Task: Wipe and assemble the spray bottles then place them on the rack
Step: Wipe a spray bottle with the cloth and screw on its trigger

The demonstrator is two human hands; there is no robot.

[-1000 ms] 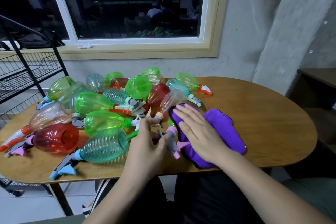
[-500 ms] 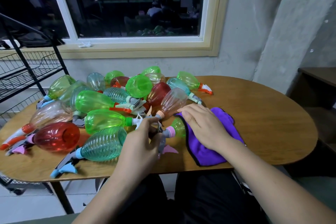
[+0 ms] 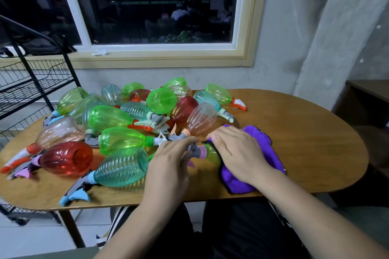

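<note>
Wooden desk [image 3: 305, 132] under a dark window [image 3: 157, 6]: wire rack [image 3: 31, 90] far left, then jumbled spray bottles [image 3: 117, 141]. Left hand [image 3: 168, 162] grips, fingers curled, the sprayer head [image 3: 192, 149] of a green bottle [image 3: 211, 153] lying mid-desk; right hand [image 3: 237, 151], fingers nearly straight, presses purple cloth [image 3: 271, 153] over it.

Worktop [image 3: 311, 132]: oval, wood-grained. It is carrying a heap of spray bottles [image 3: 109, 118], all lying on their sides across its left and middle parts.
- A teal ribbed bottle [image 3: 122, 168] is lying nearest the front edge, its blue trigger pointing front-left.
- A red bottle [image 3: 67, 157] is lying just left of it.
- A pale pink bottle [image 3: 61, 131] is lying behind the red one.
- A green bottle with an orange-and-white trigger [image 3: 219, 93] is lying at the far side.
- A purple cloth [image 3: 261, 141] is lying right of the heap, partly covering a small green bottle [image 3: 211, 153] with a pink collar.
</note>
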